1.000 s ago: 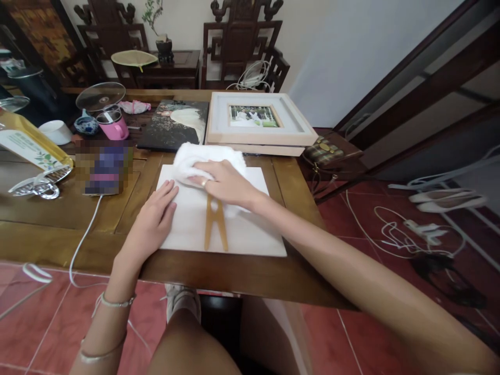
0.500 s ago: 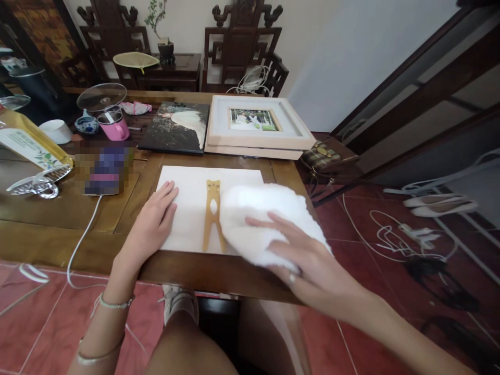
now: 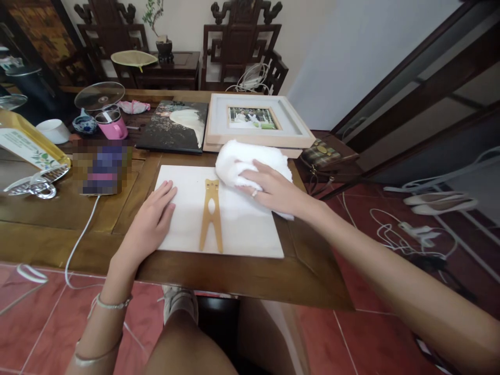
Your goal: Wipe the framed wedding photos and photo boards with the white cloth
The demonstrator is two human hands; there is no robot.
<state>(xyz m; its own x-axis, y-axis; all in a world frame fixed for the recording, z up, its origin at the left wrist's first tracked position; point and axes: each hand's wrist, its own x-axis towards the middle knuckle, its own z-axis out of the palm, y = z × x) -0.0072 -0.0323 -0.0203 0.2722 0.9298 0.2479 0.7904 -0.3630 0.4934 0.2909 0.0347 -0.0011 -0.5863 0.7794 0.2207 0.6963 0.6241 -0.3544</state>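
A flat white board (image 3: 250,229) lies on the wooden table near its front edge. On its surface is a tan, animal-shaped piece (image 3: 211,213) with a small face, a white oval in the middle and two long legs; whether it is fixed there I cannot tell. My left hand (image 3: 154,213) rests flat on the board's left side, fingers stretched out. A bunched white towel (image 3: 250,156) covers the board's far right corner, and the fingers of my right hand (image 3: 263,185) press into it from above.
Behind the towel stand stacked photo frames (image 3: 253,122), beside a dark picture panel (image 3: 175,127). To the left are a pink mug (image 3: 113,125), a silver hair claw (image 3: 37,182), a bottle of yellow liquid (image 3: 29,140) and a white cable (image 3: 84,237). The table (image 3: 250,276) ends close on the right.
My right hand has carried the towel from the board's near right side to its far right corner, uncovering the near right corner. My left hand has stayed in place.
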